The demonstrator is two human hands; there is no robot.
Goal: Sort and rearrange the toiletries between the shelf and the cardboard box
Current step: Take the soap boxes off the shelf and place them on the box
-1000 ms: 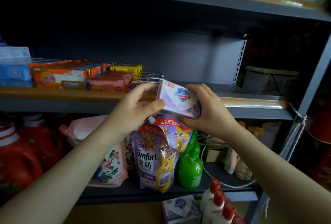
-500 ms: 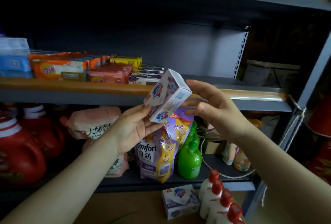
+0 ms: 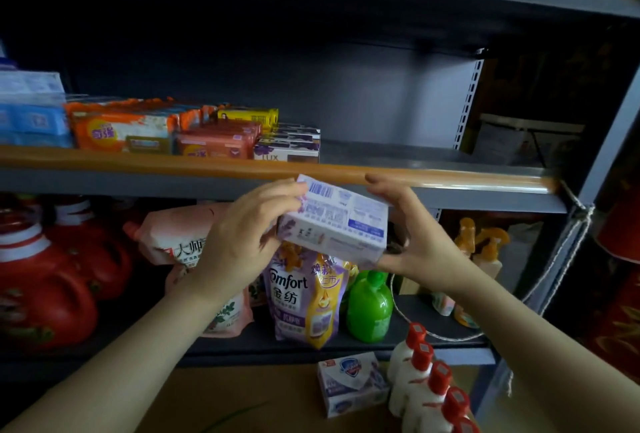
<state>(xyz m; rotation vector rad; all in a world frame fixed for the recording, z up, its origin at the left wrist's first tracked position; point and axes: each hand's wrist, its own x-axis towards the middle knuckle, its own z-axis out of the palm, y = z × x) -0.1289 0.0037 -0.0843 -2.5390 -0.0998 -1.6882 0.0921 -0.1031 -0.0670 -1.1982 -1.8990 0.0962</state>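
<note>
Two bare hands hold a white and lavender soap box (image 3: pixel 341 224) between them, just below the front edge of the middle shelf (image 3: pixel 450 179). The left hand (image 3: pixel 242 242) curls its fingers and thumb around the box's left end; the right hand (image 3: pixel 419 245) pinches the right end between thumb and fingers. Both grips are closed on the box. Half a second ago only the left hand held it, tilted with the logo forward; now it is turned so the barcode and printed back face the camera and it lies nearly level. That suggests the person is checking or orienting it before placing it.

On the shelf just above and left, LUX soap boxes (image 3: pixel 287 152) sit beside orange soap packs (image 3: pixel 121 131), with bare shelf to their right, a likely spot. Below, a purple Comfort refill pouch (image 3: pixel 304 297) and a green bottle (image 3: pixel 369 308) stand on the lower shelf. Nearest the camera, a matching soap box (image 3: pixel 351 384) lies beside red-capped white bottles (image 3: pixel 426 387).
</note>
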